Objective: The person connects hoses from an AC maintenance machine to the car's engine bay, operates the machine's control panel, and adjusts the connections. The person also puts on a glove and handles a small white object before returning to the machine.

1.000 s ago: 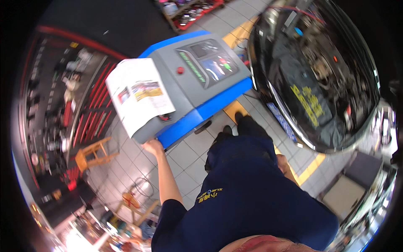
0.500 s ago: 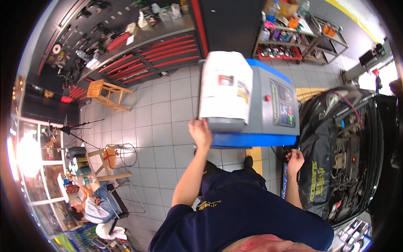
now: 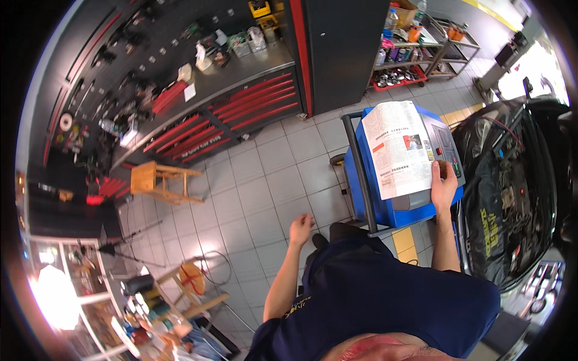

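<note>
An open newspaper lies over the sloping top of a blue and grey wheeled machine. My right hand is at the paper's lower right edge, its thumb along the sheet and its fingers bent; it appears to pinch that edge. Beside it, the machine's control panel with a red knob is partly covered by the paper. A black push bar runs down the machine's left side. My left hand hangs above the tiled floor, left of the machine, loosely curled with nothing in it.
At right stands a car with its bonnet up, a black cover over its front. A workbench with red-trimmed drawers lines the far left. A wooden stool, a tripod and a seated person are at left; bottle-laden carts stand at the back.
My left hand has left the newspaper's lower left corner and dropped away from the machine. My right hand has moved from beside the car onto the paper's right edge. The view has turned left.
</note>
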`<state>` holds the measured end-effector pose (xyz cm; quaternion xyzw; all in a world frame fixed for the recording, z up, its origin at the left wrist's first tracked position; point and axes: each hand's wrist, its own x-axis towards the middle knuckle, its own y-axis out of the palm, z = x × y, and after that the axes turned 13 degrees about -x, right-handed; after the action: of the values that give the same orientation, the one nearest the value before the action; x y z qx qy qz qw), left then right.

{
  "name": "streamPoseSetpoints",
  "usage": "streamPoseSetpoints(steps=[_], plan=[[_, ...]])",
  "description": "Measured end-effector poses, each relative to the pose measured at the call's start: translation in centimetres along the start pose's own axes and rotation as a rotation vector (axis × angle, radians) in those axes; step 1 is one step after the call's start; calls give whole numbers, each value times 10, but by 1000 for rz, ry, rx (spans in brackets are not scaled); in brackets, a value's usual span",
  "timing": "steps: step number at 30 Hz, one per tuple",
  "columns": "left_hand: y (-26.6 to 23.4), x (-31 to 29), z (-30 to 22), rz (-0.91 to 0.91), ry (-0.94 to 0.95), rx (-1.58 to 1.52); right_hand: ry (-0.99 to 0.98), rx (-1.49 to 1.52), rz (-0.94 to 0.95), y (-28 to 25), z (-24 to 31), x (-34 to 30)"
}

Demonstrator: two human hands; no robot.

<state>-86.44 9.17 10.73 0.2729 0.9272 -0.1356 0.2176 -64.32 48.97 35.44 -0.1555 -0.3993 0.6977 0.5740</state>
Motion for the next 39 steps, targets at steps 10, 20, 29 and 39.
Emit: streamPoseSetpoints(steps=[10, 20, 29, 39], plan=[[-192, 118, 89, -128, -624, -154, 234, -84, 111, 1, 2, 6], [-254, 329, -24, -18, -556, 284, 511, -113, 65, 6, 15, 0], [-134, 640, -182, 249, -406, 427, 811, -602, 11, 28, 85, 32], [141, 808, -336, 641, -223, 744, 1259, -683, -102, 77, 128, 77]])
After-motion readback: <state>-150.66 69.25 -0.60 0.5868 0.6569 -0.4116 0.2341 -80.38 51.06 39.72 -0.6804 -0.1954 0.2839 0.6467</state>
